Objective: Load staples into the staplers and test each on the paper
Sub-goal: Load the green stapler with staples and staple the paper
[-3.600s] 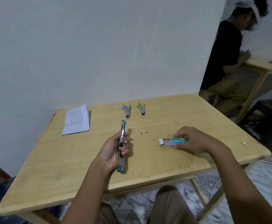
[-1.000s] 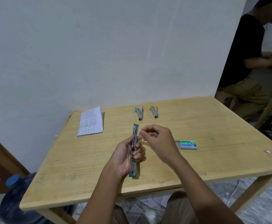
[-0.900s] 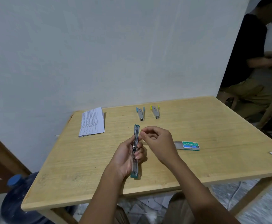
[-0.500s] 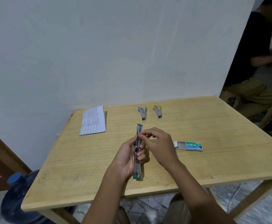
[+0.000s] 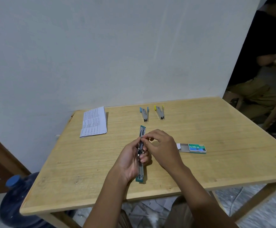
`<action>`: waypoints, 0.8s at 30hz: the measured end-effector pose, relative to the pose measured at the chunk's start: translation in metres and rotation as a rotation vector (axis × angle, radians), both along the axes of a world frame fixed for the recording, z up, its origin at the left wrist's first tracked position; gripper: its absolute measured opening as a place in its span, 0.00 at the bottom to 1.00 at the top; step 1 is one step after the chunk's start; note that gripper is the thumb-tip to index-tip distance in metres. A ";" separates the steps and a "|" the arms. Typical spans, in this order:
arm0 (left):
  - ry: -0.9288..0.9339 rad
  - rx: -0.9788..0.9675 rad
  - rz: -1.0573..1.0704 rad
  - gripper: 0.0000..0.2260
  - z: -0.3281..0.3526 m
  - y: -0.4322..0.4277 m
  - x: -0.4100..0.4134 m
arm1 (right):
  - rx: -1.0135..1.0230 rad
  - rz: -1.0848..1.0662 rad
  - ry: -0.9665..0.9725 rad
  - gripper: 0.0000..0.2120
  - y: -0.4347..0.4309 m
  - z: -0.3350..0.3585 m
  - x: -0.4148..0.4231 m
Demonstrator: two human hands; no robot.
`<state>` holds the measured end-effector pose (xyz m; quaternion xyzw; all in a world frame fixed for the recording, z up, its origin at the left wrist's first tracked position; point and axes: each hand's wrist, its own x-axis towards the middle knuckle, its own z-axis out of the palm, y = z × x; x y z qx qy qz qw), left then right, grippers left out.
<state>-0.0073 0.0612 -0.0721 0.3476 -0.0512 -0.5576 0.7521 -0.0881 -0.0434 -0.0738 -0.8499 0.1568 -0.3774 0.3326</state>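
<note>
1. The open stapler [image 5: 140, 171] lies along the 12-to-6 line at the middle of the table [image 5: 224, 129]. The left hand [image 5: 130, 160] grips it and the right hand [image 5: 163, 150] pinches at its far half
2. At 3 o'clock, the staple box [image 5: 194, 148] lies near the right hand
3. From 4 to 5 o'clock there is bare wood to the near edge
4. At 12 o'clock, the blue stapler [image 5: 144, 113] and yellow stapler [image 5: 160, 112] lie side by side, apart, with the wall [image 5: 117, 55] behind them
5. At 10 o'clock, the paper [image 5: 93, 121] lies flat
6. From 7 to 9 o'clock there is bare wood

Dark blue plastic water jug [image 5: 15, 206] beside the pale wooden desk [image 5: 216, 129]; plain whitish wall [image 5: 117, 46] behind; seated person in black shirt [image 5: 257, 46], right.
</note>
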 end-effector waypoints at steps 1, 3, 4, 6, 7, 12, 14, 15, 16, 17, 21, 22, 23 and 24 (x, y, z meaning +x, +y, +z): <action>0.007 -0.003 0.005 0.14 0.000 0.000 0.000 | 0.018 0.006 0.001 0.04 0.000 0.000 0.001; 0.016 -0.007 0.008 0.13 0.001 0.001 0.000 | 0.053 0.014 0.003 0.05 0.000 0.000 0.001; 0.017 -0.007 0.007 0.13 0.002 0.001 -0.001 | 0.060 0.015 0.004 0.05 -0.001 0.000 0.002; 0.018 0.000 0.006 0.12 0.002 0.001 -0.001 | 0.058 0.011 0.008 0.06 -0.001 0.000 0.002; 0.020 0.003 0.005 0.12 0.002 0.001 -0.002 | 0.056 0.008 0.013 0.06 -0.002 0.000 0.001; 0.015 -0.005 0.006 0.10 0.004 0.001 -0.002 | 0.050 0.003 0.026 0.06 -0.002 0.001 -0.001; 0.017 -0.005 0.005 0.10 0.004 0.001 -0.002 | 0.042 0.002 0.027 0.06 -0.002 0.001 -0.002; 0.016 -0.004 0.006 0.10 0.003 0.001 -0.001 | 0.039 0.003 0.025 0.06 -0.002 0.002 -0.002; 0.015 -0.004 0.006 0.10 0.003 0.001 -0.001 | 0.036 0.006 0.022 0.06 -0.002 0.002 -0.002; 0.015 -0.005 0.004 0.10 0.002 0.001 -0.001 | 0.033 0.009 0.017 0.06 -0.002 0.002 -0.002; 0.020 -0.008 0.002 0.11 0.002 0.001 -0.001 | 0.033 0.015 0.018 0.06 -0.003 0.002 -0.002; 0.020 -0.009 0.001 0.11 0.002 0.000 -0.001 | 0.030 0.015 0.020 0.06 -0.003 0.002 -0.002; 0.017 -0.010 -0.001 0.11 0.003 0.000 -0.001 | 0.025 0.014 0.022 0.06 -0.004 0.003 -0.002; 0.010 -0.011 -0.002 0.11 0.002 0.000 -0.001 | 0.018 0.012 0.025 0.05 -0.004 0.003 -0.002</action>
